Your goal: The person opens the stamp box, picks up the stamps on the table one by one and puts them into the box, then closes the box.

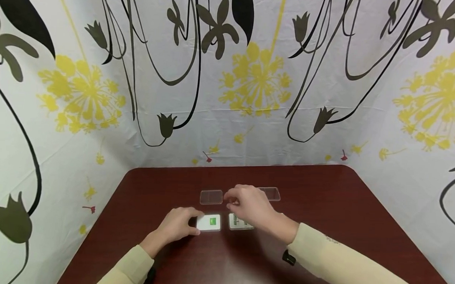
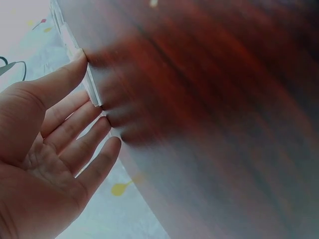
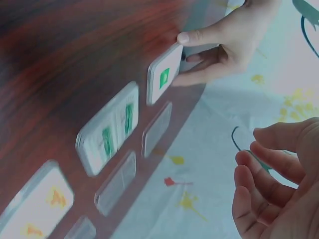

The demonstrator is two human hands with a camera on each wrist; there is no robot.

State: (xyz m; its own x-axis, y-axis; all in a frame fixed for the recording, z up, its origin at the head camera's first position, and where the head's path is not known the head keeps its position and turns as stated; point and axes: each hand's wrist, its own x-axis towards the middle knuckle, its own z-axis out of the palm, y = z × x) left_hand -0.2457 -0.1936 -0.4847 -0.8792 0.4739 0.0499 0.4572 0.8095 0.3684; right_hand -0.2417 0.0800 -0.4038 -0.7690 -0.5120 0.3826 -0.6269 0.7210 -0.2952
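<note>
My left hand (image 1: 175,224) pinches the left end of a flat white case (image 1: 205,225) with a green square on its face. In the right wrist view its thumb lies on the case's near corner, the fingers along the far side. Loosely curled and holding nothing, my right hand (image 1: 253,205) hovers over the table behind a second white case (image 3: 119,122) with two green striped marks. From the head view, that hand and forearm hide part of this second case. Another white case (image 3: 37,204), with orange marks, shows in the right wrist view.
Clear, shallow plastic pieces lie in a row behind the cases: one at left (image 1: 211,197), one at right (image 1: 271,193), and one between them (image 3: 115,184). The dark red table (image 1: 165,186) meets a patterned cloth (image 1: 227,133) at its back and sides.
</note>
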